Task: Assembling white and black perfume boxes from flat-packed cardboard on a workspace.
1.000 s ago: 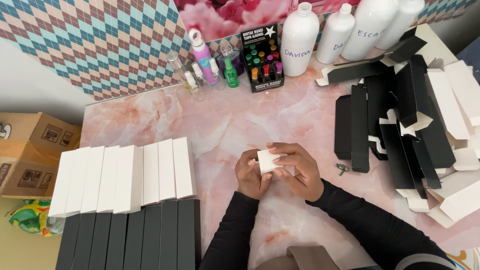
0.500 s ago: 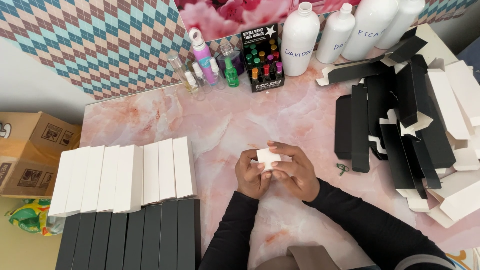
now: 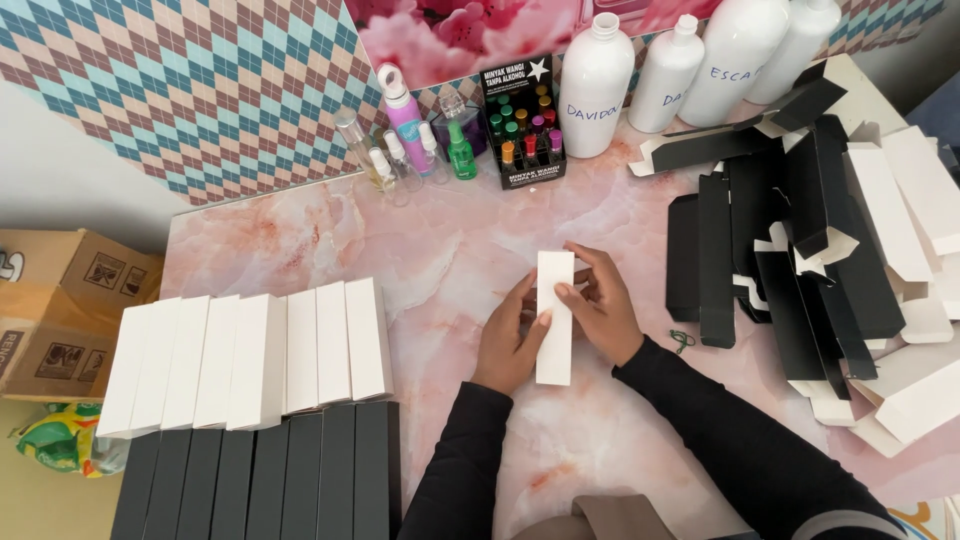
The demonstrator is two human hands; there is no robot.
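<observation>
A pink marbled table (image 3: pixel 300 235) fills the view from above. On its right side lies a loose heap of flat black and white carton blanks (image 3: pixel 810 250). At the left edge, a row of 8 folded white boxes (image 3: pixel 250 360) lies side by side, with a row of black boxes (image 3: pixel 260 480) just below it. A brown cardboard carton (image 3: pixel 60 310) sits off the table to the left. Along the back stand 4 tall white bottles (image 3: pixel 595 85), a black display box of small coloured vials (image 3: pixel 525 125) and a few small spray bottles (image 3: pixel 405 140). At the centre, both hands grip 1 long, narrow white box (image 3: pixel 554 318), held upright above the tabletop. The left hand (image 3: pixel 512 345) closes on its left edge; the right hand (image 3: pixel 605 310) wraps the right edge, fingers across the front.
</observation>
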